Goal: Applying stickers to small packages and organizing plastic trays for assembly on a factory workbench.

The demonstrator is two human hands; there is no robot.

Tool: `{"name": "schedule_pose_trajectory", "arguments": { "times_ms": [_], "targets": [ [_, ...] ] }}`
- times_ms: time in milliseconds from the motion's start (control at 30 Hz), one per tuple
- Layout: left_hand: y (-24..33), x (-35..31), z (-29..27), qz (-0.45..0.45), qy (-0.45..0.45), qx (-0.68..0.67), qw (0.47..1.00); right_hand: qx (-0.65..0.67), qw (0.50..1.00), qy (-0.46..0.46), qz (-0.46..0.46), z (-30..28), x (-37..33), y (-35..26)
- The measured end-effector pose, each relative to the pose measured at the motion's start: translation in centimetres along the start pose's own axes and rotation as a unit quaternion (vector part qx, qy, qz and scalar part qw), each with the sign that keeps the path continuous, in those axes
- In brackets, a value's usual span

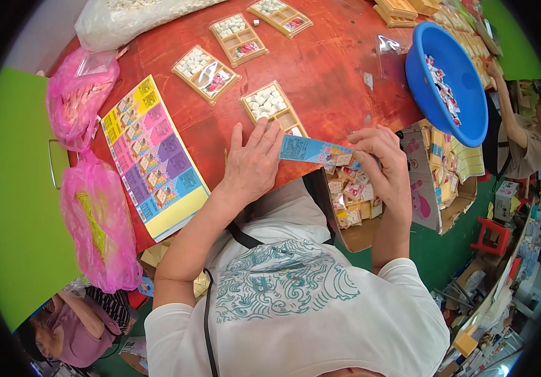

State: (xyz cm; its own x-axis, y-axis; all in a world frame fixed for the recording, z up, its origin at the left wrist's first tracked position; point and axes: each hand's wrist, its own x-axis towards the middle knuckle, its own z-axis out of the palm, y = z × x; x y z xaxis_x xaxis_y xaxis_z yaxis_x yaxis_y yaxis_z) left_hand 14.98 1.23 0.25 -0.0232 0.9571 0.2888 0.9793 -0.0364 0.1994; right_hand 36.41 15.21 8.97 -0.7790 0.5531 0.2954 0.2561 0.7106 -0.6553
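Observation:
My right hand (383, 160) pinches one end of a blue printed sticker strip (308, 151). The strip stretches leftward to the near edge of a tan compartment tray (288, 119), covering part of that edge. White cubes (266, 102) fill the tray's larger compartment. My left hand (251, 160) lies with fingers stretched out beside the tray, fingertips at its near left side and the hand's right edge by the strip's left end. Whether it presses on the strip I cannot tell. Left of it lies a sheet of coloured stickers (151, 151) with a bare yellow lower part.
More filled trays (206, 74) stand farther back on the red table (333, 75). A blue basin (422, 81) with small packets sits at the right edge. Below it are cardboard boxes (427, 188) of packed trays. Pink bags (97, 220) hang at left. Other people sit on both sides.

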Motion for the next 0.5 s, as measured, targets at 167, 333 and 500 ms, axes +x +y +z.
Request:
{"name": "schedule_pose_trajectory", "arguments": {
  "times_ms": [167, 333, 500],
  "targets": [
    [0.7, -0.3, 0.3, -0.004, 0.012, 0.035, 0.999, 0.106, 0.993, -0.025, 0.055, 2.2, 2.7, 2.2],
    [1.3, -1.1, 0.9, -0.028, 0.088, 0.065, 0.994, 0.206, 0.971, -0.073, 0.093, 5.1, 6.6, 3.5],
    [1.8, -2.6, 0.2, -0.03, 0.126, 0.033, 0.991, 0.194, 0.956, -0.194, 0.1, 6.9, 9.3, 4.6]
  ]
}}
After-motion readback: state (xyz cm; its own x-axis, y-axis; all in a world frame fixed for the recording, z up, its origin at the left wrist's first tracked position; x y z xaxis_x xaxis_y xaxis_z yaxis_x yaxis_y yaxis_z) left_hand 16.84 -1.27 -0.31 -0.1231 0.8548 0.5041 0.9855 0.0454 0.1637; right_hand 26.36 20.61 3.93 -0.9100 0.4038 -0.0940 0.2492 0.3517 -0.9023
